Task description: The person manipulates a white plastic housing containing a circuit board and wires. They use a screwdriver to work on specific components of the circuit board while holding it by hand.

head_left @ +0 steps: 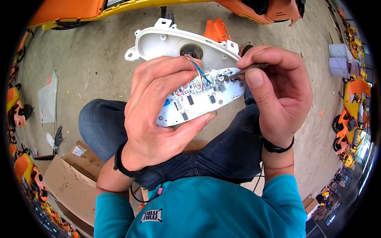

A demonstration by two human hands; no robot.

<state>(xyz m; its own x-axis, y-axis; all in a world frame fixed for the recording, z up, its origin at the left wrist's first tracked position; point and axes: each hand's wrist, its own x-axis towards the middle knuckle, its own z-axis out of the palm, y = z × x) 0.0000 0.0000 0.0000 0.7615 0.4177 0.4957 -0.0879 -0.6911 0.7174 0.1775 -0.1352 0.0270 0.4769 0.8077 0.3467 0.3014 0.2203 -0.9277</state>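
Observation:
My left hand (pixel 147 103) grips a white circuit board (pixel 204 106) dotted with black chips, thumb along its lower edge. Coloured thin wires (pixel 200 72) run from under my left fingers onto the board. My right hand (pixel 279 91) pinches a thin dark tool (pixel 242 72), angled down to the board's right part; its tip is at small components there. Just beyond the board is a white plastic housing (pixel 149 45) with a curved rim and mounting tabs, with a dark round area inside. An orange plastic piece (pixel 215 28) shows behind the housing.
Orange-yellow vehicle bodies (pixel 67 12) stand ahead, with more (pixel 353 99) along the right and left edges. Cardboard boxes (pixel 65 178) are at my lower left, near loose cables (pixel 57 141) and a translucent sheet (pixel 47 99). Pale stacked containers (pixel 338 61) sit at the right.

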